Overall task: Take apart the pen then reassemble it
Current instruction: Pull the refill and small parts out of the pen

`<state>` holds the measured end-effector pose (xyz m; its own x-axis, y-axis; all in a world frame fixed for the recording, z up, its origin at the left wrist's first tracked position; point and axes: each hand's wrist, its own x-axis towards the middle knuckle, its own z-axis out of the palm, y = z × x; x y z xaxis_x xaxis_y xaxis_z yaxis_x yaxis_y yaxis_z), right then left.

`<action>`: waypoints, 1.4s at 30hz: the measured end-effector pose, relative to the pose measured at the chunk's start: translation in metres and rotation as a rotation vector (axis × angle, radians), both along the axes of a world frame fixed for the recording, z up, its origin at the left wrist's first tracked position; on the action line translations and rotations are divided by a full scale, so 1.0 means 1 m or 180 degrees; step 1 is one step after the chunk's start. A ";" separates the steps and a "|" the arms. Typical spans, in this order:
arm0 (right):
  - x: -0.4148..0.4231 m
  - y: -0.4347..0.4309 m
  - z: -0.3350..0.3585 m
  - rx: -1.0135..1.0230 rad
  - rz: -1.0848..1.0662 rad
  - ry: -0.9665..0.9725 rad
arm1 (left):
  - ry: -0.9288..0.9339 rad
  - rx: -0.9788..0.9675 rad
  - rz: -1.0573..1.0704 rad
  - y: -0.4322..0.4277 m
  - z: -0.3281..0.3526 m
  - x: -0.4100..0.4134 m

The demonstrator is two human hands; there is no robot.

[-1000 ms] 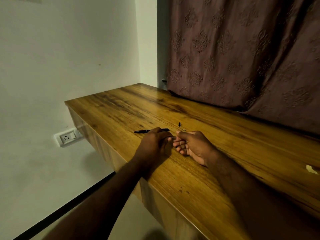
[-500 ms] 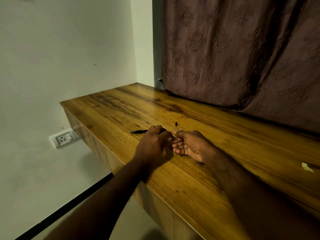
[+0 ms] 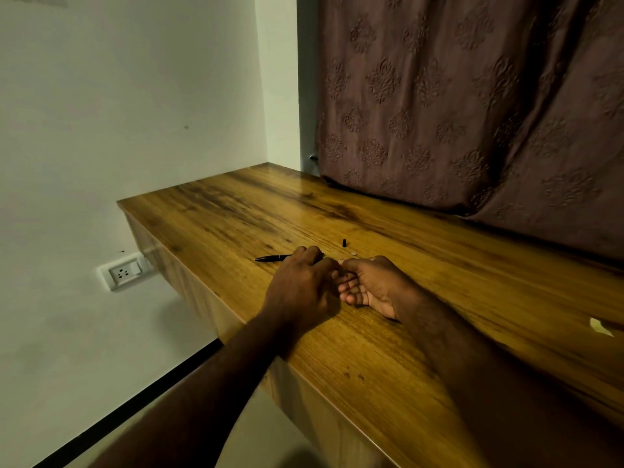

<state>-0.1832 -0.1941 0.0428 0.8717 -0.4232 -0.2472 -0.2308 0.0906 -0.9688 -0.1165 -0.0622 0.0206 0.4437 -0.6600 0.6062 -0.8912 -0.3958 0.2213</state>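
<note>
**Fingertips meet beside the pen**

Our left hand (image 3: 299, 282) lies back-up on the wood with its fingers curled down. Our right hand (image 3: 371, 287) rests on its edge, palm turned leftward, fingers loosely curled. The fingertips of the two hands meet, and we cannot tell whether either pinches anything there.

Just behind the left knuckles the black pen (image 3: 270, 258) lies flat, its long axis running left to right and its narrow end pointing left. The knuckles hide its right part, so we cannot tell whether the fingers touch it. Slightly farther back, apart from the pen, sit a small black piece (image 3: 344, 243) and a tiny pale piece (image 3: 353, 253).

All of this rests on a glossy wooden table (image 3: 456, 292), with a pale paper scrap (image 3: 601, 327) far to the right. A brown embossed curtain (image 3: 472, 113) hangs behind, and the white wall (image 3: 118, 113) on the left carries a socket (image 3: 125, 271)
</note>
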 end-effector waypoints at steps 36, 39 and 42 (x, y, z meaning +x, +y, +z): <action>0.001 -0.003 0.000 -0.0015 0.0037 0.0138 | 0.0281 -0.0413 -0.0267 0.001 -0.005 0.002; 0.001 -0.004 -0.001 0.0033 -0.0004 0.0115 | 0.0298 -0.0394 -0.0276 0.000 -0.006 0.005; 0.002 -0.004 -0.001 0.0083 -0.0024 0.0091 | 0.0265 -0.0359 -0.0274 0.000 -0.007 0.006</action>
